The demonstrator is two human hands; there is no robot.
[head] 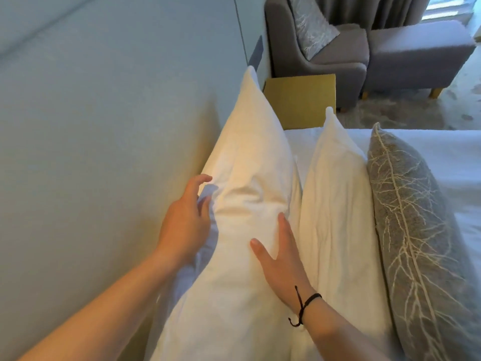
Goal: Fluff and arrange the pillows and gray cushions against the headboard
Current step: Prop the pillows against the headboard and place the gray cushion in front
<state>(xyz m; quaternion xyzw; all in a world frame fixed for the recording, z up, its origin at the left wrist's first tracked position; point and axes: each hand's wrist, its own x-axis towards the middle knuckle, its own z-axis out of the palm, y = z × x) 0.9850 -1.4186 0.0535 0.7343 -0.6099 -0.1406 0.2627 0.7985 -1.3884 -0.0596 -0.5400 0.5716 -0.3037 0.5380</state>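
Note:
A large white pillow [247, 157] stands on edge against the pale padded headboard [104, 126]. My left hand [186, 222] presses its headboard side with fingers spread and curled. Flat on its other side lies my right hand [279, 259], fingers apart, a black cord on the wrist. A second white pillow [335, 204] stands upright just right of the first. Leaning against that one is a gray cushion [413, 230] with a pale branch pattern.
White bed linen [447, 157] spreads to the right. Past the pillows stands a yellow-brown bedside table [299, 100]. Farther back are a gray armchair [338, 63] holding another patterned gray cushion [312, 29], a gray ottoman [416, 53] and curtains.

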